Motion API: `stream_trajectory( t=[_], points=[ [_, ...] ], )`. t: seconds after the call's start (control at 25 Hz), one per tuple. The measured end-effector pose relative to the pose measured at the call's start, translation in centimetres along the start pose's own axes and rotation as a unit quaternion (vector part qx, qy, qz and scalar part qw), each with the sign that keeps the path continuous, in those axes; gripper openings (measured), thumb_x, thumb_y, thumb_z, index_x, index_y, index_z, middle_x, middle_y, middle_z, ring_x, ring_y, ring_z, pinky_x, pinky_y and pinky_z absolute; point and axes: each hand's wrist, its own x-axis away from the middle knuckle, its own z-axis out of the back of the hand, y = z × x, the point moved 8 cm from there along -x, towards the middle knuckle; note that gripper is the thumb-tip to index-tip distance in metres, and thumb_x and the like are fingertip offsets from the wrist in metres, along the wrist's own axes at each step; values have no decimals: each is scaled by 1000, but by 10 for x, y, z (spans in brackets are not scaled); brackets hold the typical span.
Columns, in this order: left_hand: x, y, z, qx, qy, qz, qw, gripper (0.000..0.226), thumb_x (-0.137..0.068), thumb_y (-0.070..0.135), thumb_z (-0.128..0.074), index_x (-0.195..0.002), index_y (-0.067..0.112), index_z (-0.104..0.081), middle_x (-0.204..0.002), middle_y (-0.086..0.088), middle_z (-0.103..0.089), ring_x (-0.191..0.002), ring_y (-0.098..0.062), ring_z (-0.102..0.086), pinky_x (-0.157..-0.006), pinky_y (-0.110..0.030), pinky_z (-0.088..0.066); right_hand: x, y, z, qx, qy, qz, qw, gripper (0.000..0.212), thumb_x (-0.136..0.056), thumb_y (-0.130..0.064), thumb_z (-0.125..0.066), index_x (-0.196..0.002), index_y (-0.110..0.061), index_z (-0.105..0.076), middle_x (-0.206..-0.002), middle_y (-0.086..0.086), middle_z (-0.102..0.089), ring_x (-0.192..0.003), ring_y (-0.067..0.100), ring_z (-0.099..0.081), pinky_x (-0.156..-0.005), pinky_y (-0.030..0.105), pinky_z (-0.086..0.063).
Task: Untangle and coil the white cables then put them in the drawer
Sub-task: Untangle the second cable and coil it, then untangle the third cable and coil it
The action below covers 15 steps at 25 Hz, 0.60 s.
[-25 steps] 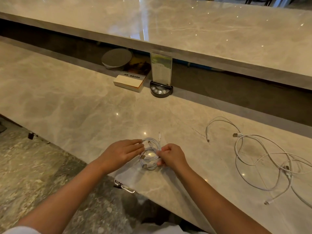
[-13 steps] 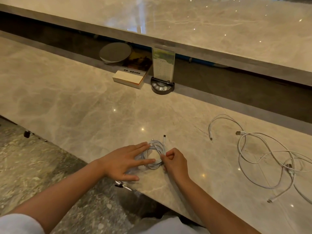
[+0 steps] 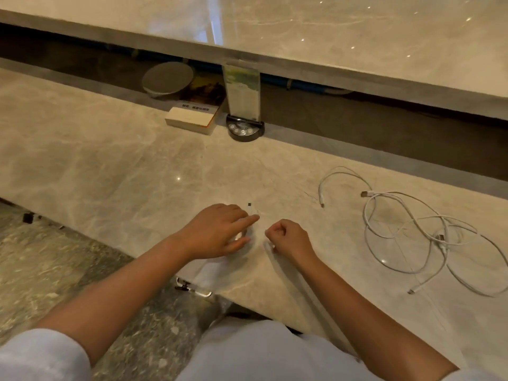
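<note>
Progress is partial: left hand [image 3: 220,232] presses flat, fingers straight, on one coiled cable [image 3: 248,229]; right hand [image 3: 288,237] is clenched, contents unclear. Tangled cables [image 3: 412,232] lie at three o'clock; drawer unseen.

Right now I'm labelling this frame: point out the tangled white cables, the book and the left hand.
tangled white cables [image 3: 412,229], head view, crossing loops mid-pile
book [image 3: 189,116], head view, pale page edge
left hand [image 3: 217,232], head view, back of hand

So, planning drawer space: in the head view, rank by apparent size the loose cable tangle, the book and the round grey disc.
1. Loose cable tangle, clearly the widest.
2-3. Round grey disc and book look alike; both lie farther away, so unranked.
</note>
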Motion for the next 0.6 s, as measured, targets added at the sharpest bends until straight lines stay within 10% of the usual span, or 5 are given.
stream_trajectory(
  t=[0.28, 0.4, 0.6],
  points=[
    [-135, 95, -32, 90, 28, -22, 995, 42, -84, 31, -37, -98, 7, -69, -83, -10, -70, -72, -29, -65, -59, -35, -54, 24, 70, 191, 185, 237, 37, 953, 18, -87, -17, -56, -102, -12, -65, -105, 9, -65, -94, 26, -59, -76, 35, -47],
    [-185, 133, -58, 138, -18, -14, 990, 43, -87, 28, -41, -119, 6, -60, -115, -19, -63, -103, -35, -60, -83, -40, -51, 35, 112, 257, 290, 303, -6, 908, 35, -88, -15, -54, -123, -12, -57, -126, 12, -57, -115, 33, -45, -85, 41, -45],
    [-211, 159, -114, 60, -239, 20, 969, 59, -97, 40, -32, -149, 26, -7, -160, -6, 0, -146, -22, 0, -116, -45, -9, 23, 140, 270, 427, 242, -51, 870, 29, -89, -16, -45, -113, -18, -61, -114, 5, -62, -110, 28, -48, -77, 34, -40]
  ],
)
